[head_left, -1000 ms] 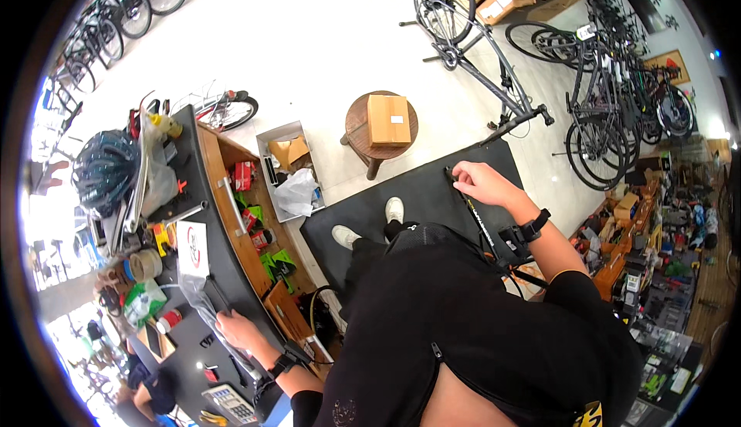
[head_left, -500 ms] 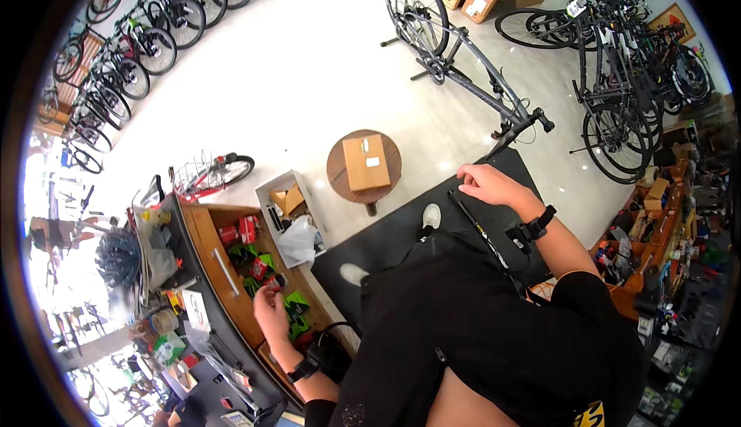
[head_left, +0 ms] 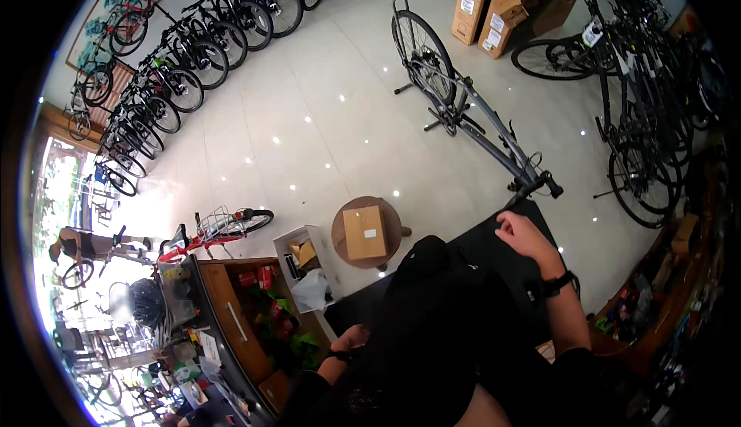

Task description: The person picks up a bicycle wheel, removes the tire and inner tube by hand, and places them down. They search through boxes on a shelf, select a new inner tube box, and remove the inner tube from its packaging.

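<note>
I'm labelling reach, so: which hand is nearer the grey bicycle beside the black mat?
Right. The right hand is just below the front end of the grey bicycle in the picture; the left hand is farther off, well below and to its left.

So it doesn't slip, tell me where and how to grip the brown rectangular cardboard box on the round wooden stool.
Squeeze the box by its left and right sides, probably coming from the near side: it lies flat on the stool, those sides look like its longer ones, and stool top shows beside both.
</note>
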### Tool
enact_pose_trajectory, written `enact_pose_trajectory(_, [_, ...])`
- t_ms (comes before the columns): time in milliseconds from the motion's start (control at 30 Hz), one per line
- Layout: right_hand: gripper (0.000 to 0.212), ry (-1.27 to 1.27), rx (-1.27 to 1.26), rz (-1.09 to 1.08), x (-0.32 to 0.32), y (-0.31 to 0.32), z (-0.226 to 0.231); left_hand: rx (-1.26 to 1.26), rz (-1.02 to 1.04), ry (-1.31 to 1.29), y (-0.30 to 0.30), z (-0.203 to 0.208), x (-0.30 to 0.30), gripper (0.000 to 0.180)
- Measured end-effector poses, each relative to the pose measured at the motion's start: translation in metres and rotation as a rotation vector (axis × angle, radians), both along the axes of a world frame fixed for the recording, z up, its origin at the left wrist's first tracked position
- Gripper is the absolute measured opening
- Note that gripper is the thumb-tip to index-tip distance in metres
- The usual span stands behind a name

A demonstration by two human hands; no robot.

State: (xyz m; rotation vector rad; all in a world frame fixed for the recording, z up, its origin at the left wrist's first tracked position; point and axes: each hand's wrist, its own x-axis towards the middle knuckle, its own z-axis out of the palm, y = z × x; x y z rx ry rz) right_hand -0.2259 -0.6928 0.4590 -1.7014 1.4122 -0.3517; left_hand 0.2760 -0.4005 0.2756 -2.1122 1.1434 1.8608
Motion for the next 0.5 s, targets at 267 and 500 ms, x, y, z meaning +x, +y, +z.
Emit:
enact_pose_trajectory(267, [0.029, 0.029, 0.122, -0.097, -0.056, -0.122, 0.01, -0.206, -0.029, -0.122, -0.217, -0.053, -0.004, 0.026])
enact_pose_trajectory(500, [0.027, -0.268, 0.105, -0.247, -0.037, -0.325, 0.03, -0.219, -0.044, -0.057, -0.417, -0.026, -0.011, 0.03])
